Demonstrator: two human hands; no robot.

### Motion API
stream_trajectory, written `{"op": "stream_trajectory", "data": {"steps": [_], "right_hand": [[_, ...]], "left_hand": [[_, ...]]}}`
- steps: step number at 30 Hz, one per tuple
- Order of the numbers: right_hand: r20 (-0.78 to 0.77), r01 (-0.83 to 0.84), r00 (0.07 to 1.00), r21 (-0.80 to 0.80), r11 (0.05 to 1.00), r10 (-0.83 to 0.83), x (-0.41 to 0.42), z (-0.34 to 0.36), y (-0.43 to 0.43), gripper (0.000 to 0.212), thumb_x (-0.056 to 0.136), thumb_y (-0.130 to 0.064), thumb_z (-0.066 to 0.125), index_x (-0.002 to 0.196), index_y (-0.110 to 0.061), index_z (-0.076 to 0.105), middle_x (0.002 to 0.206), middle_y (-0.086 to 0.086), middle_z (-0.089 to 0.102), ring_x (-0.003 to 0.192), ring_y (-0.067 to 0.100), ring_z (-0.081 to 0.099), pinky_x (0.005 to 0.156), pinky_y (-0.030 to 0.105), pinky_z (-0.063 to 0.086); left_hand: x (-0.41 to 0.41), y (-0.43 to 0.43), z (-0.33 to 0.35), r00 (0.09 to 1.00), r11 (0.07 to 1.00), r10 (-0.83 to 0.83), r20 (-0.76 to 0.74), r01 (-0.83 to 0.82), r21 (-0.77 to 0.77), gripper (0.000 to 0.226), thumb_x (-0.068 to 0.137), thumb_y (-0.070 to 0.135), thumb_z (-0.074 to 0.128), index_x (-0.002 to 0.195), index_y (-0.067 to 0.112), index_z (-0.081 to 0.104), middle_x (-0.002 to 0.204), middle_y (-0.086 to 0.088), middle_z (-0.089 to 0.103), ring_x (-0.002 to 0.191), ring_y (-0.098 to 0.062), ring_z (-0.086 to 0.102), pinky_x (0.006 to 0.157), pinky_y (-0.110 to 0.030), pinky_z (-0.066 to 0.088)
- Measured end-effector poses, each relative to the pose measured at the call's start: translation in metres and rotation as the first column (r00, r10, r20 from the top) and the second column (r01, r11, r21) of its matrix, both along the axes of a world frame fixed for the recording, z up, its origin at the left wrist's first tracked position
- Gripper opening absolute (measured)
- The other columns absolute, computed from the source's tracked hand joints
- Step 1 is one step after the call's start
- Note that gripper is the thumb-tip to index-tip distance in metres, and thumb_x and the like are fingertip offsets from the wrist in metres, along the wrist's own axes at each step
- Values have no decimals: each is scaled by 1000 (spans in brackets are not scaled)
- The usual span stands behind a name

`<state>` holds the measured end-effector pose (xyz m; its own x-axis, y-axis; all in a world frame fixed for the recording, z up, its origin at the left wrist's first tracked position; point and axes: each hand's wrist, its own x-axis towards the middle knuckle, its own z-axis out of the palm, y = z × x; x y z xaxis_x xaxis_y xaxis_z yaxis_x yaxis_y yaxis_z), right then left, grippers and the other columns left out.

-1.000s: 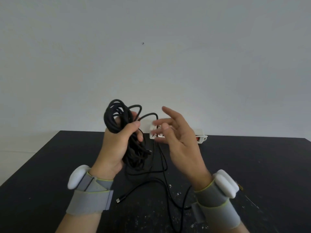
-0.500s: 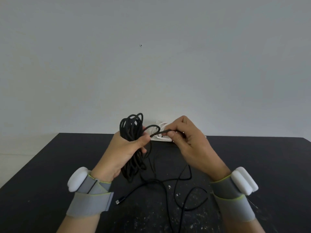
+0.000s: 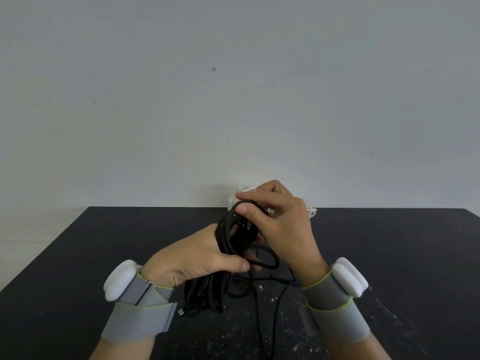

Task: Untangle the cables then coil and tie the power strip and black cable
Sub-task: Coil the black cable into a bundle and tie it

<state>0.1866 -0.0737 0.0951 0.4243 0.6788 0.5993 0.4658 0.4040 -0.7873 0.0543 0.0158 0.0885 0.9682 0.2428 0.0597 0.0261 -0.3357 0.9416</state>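
The black cable (image 3: pixel 226 233) looks light, limp and thin, with a matte jacket that should give decent friction. Even so, a bundle of many loose turns like this tends to spring apart or slide once pressure eases. I judge the safest hold to be around the waist of the bundle, where all the turns are squeezed together, while the other hand works single strands at the crown.

The cable is a long, narrow hank of uneven loops held above the surface (image 3: pixel 104 245). Its crown points to 12 o'clock and its lower loops hang toward 7 o'clock. A small metal-tipped connector (image 3: pixel 181 312) pokes out at the bottom. Slack strands trail off toward 6 o'clock and lie on the surface.

The left hand (image 3: pixel 192 258) has its grip clamped round the middle of the hank, thumb pressed across the front. The right hand (image 3: pixel 283 227), at 1 o'clock from it, has its grip pinched on the top loops between thumb and fingertips.

The white power strip (image 3: pixel 311 212) sits at the far edge of the surface, at 1 o'clock and mostly hidden behind the right hand. Whether it is tied already I cannot tell. Both wrists wear grey bands (image 3: pixel 140 307) with white pods.
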Motion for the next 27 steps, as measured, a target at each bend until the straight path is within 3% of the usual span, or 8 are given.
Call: {"op": "stream_trajectory", "data": {"steps": [3, 6, 10, 15, 19, 23, 25, 27], "right_hand": [[-29, 0, 1000, -31, 1000, -1, -3, -4, 4, 21, 79, -12, 73, 93, -28, 74, 90, 14, 58, 87, 24, 58, 77, 24, 49], [-53, -15, 999, -62, 998, 11, -3, -9, 9, 18, 90, -14, 62, 98, -25, 73, 85, 4, 65, 79, 14, 61, 75, 25, 49], [-182, -86, 982, -213, 973, 47, 2, -17, 13, 19, 94, -9, 55, 98, -15, 73, 65, -18, 61, 53, 3, 51, 51, 12, 40], [162, -86, 977, -289, 954, 137, -6, -16, 10, 24, 95, -2, 45, 85, -12, 65, 75, 7, 56, 71, 8, 49, 68, 12, 36], [174, -138, 959, -405, 904, 224, -14, -16, 10, 16, 87, -24, 36, 74, -27, 45, 79, -4, 43, 79, 0, 40, 72, 12, 31], [173, -138, 954, -476, 869, 246, -16, -22, 11, 32, 91, -52, 41, 112, -31, 52, 113, -3, 56, 109, 1, 47, 94, 19, 36], [157, -153, 950, -515, 843, 268, -16, -27, 13, 67, 88, -62, 44, 144, -30, 27, 137, -9, 50, 124, 4, 47, 105, 25, 37], [105, -169, 960, -527, 833, 261, -19, -30, 14, 80, 84, -67, 46, 148, -39, 5, 137, -12, 49, 110, 10, 58, 98, 29, 45]], "left_hand": [[-6, 5, 1, 996, 999, -48, -71, 48, 6, 30, 82, -11, 61, 106, 7, 64, 87, -2, 74, 82, -9, 68, 73, -15, 48], [-8, 6, 3, 998, 998, 61, 29, -60, -35, 31, 82, -11, 62, 98, 15, 70, 87, 1, 74, 85, -8, 68, 76, -15, 48], [0, 6, -1, 908, 888, 359, 214, -263, -376, 16, 76, 5, 67, 79, 16, 77, 79, -1, 74, 75, -9, 70, 65, -16, 52], [9, 6, -3, 795, 768, 556, 242, -380, -515, 31, 64, 25, 72, 92, 12, 74, 67, -2, 70, 65, -11, 67, 60, -20, 54], [18, 4, -9, 689, 651, 702, 182, -517, -556, 11, 70, 23, 78, 78, 16, 76, 67, -2, 71, 65, -14, 68, 58, -24, 53], [22, 2, -11, 660, 632, 726, 192, -531, -565, 14, 79, 18, 73, 65, 18, 74, 66, -3, 70, 66, -16, 69, 58, -27, 54], [22, 0, -12, 653, 639, 722, 227, -505, -579, 11, 80, 19, 71, 69, 18, 74, 69, -4, 71, 70, -17, 70, 61, -27, 54], [23, 0, -11, 616, 606, 752, 235, -505, -614, 15, 83, 19, 69, 69, 16, 74, 73, -5, 73, 72, -18, 71, 59, -27, 55]]}}
